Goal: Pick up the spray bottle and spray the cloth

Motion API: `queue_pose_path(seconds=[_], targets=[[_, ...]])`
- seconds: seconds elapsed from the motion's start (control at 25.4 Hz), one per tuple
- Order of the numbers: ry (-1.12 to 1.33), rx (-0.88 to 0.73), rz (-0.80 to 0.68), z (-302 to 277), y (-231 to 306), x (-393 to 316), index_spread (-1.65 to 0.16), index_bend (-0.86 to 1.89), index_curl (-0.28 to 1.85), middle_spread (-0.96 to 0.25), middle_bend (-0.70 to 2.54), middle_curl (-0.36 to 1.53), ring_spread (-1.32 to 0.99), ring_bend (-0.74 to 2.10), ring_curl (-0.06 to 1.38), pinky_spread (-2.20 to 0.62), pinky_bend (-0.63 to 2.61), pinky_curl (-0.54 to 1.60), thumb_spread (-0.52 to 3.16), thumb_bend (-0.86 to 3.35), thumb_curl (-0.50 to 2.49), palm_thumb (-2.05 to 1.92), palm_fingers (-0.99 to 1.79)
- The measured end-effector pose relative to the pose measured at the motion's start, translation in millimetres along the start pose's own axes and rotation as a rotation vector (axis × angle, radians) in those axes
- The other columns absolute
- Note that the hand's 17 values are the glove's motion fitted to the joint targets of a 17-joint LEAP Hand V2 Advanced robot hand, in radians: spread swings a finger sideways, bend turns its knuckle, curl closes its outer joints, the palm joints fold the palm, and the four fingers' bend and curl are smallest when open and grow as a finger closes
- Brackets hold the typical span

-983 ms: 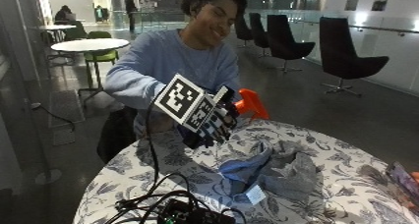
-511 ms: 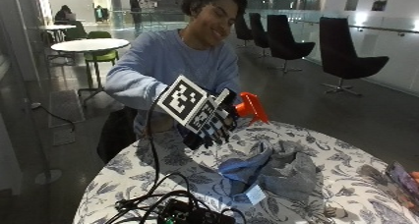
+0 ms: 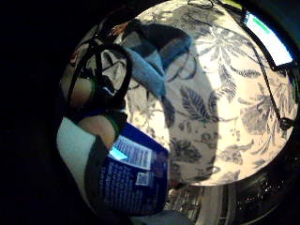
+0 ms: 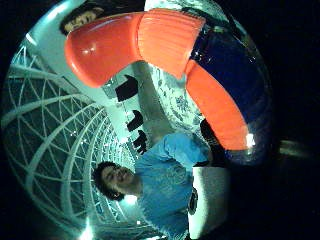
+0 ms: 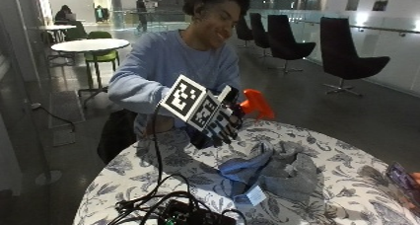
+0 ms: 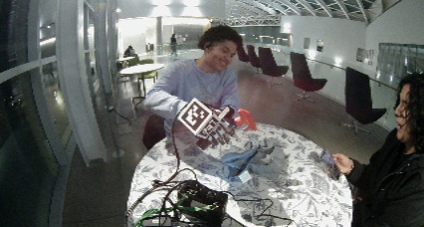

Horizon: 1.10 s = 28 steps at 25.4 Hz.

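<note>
1. One hand does the work: my gloved right hand (image 5: 220, 124) is raised above the near edge of the round table (image 5: 341, 151), fingers curled round the spray bottle (image 5: 253, 104).
2. Only the bottle's orange trigger head shows past my glove in the outside view, its nozzle aimed over the table; the thumb-side palm view is filled with that orange head (image 4: 150, 45) and the dark blue body below it.
3. From the little-finger side, the bottle's blue body (image 3: 136, 176) with its white printed label lies close against my palm, clear of the tabletop.
4. The cloth (image 5: 275, 168), blue-grey and crumpled, lies in a heap on the floral tablecloth, near the middle of the table and below the nozzle, apart from the bottle.
5. A small white tag (image 5: 253, 195) sits at the cloth's near edge.
6. Black cables and a dark box (image 5: 187, 215) rest on the table's near side.
7. My bare left hand is hidden from sight, so I cannot tell its state.
</note>
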<state>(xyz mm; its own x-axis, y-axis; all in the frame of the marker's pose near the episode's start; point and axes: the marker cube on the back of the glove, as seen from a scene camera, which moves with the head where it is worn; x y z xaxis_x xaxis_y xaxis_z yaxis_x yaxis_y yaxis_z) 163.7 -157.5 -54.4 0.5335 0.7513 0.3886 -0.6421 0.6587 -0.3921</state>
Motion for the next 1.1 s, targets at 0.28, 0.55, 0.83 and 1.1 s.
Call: queue_pose_path(seconds=[0.28, 0.55, 0.83, 1.1], targets=[[-0.273, 0.247, -0.396, 40, -6, -55, -0.20, 0.12, 0.30, -0.06, 0.22, 0.50, 0.01, 0.49, 0.41, 0.15, 0.34, 0.37, 0.54, -0.03, 0.75, 1.04, 1.09], [-0.531, 0.140, -0.687, 168, -16, -119, -0.22, 0.11, 0.30, -0.07, 0.22, 0.50, 0.00, 0.50, 0.41, 0.13, 0.33, 0.37, 0.58, -0.04, 0.75, 1.00, 1.08], [-0.501, 0.024, -0.725, 267, -27, -134, -0.23, 0.10, 0.29, -0.07, 0.21, 0.50, -0.01, 0.52, 0.41, 0.12, 0.32, 0.37, 0.67, -0.03, 0.73, 0.95, 1.06], [-0.455, -0.022, -0.753, 298, -22, -125, -0.24, 0.10, 0.28, -0.07, 0.22, 0.50, -0.01, 0.50, 0.41, 0.12, 0.31, 0.37, 0.76, -0.03, 0.70, 0.91, 1.05]])
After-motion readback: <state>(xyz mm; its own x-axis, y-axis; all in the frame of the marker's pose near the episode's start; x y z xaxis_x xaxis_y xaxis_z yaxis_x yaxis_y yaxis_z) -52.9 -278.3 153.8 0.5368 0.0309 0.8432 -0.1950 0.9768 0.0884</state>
